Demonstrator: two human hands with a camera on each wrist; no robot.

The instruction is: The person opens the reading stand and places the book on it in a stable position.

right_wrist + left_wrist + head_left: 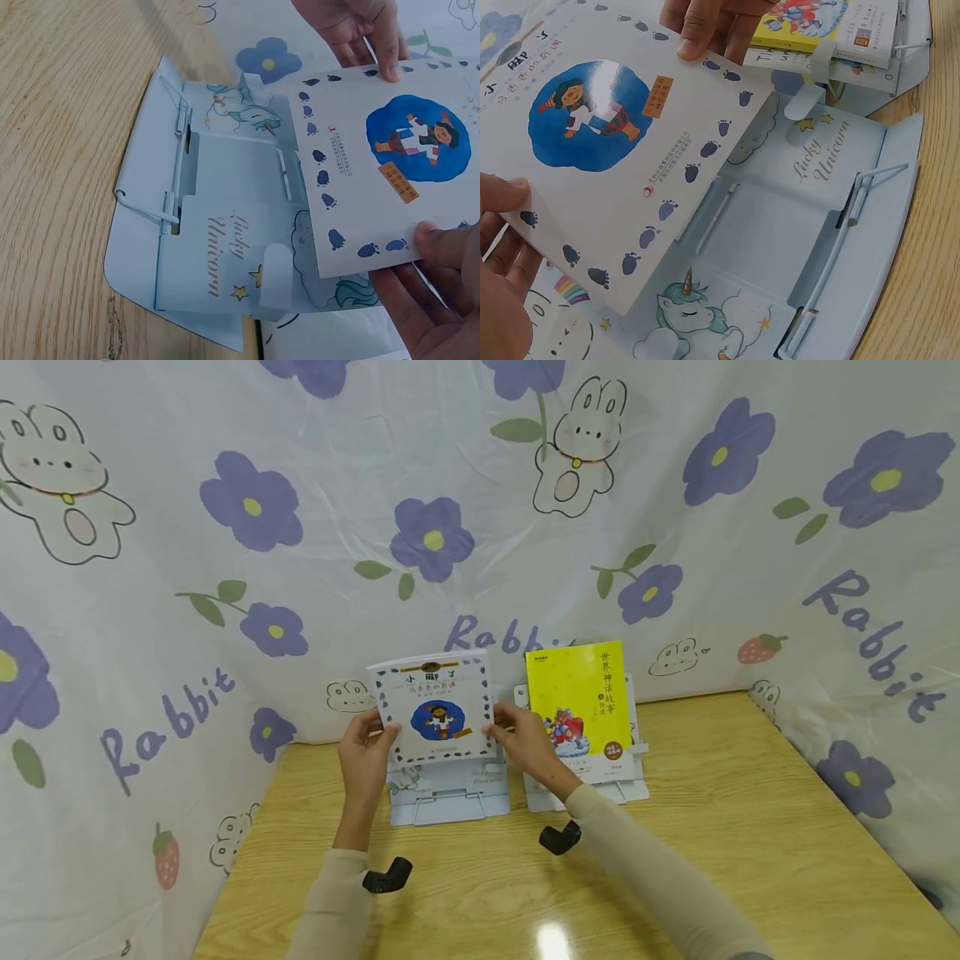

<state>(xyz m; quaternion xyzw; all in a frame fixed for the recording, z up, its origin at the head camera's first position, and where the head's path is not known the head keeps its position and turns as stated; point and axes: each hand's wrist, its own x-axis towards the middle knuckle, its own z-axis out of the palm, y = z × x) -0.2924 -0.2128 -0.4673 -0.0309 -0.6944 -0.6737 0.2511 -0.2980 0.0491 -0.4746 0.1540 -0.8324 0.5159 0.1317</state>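
Observation:
Between both hands is a white picture book (437,710) with a footprint border and a blue patch showing a child figure. My left hand (367,752) pinches its left edge, thumb on the cover and fingers behind. On the right edge, my right hand (528,743) pinches it the same way. The book overlaps the upper part of a pale blue metal book stand (757,217) printed with a unicorn and "Lucky Unicorn". In the right wrist view the bare back plate of the stand (236,169) shows beside the book, its wire page holders folded out in front.
Right of the held book, a yellow book (577,702) leans on a second pale stand (637,789), behind my right forearm. Both stands are on a wooden table (465,893) near a white curtain (337,460) with flowers and rabbits. Black angled pieces (388,875) show by the wrists.

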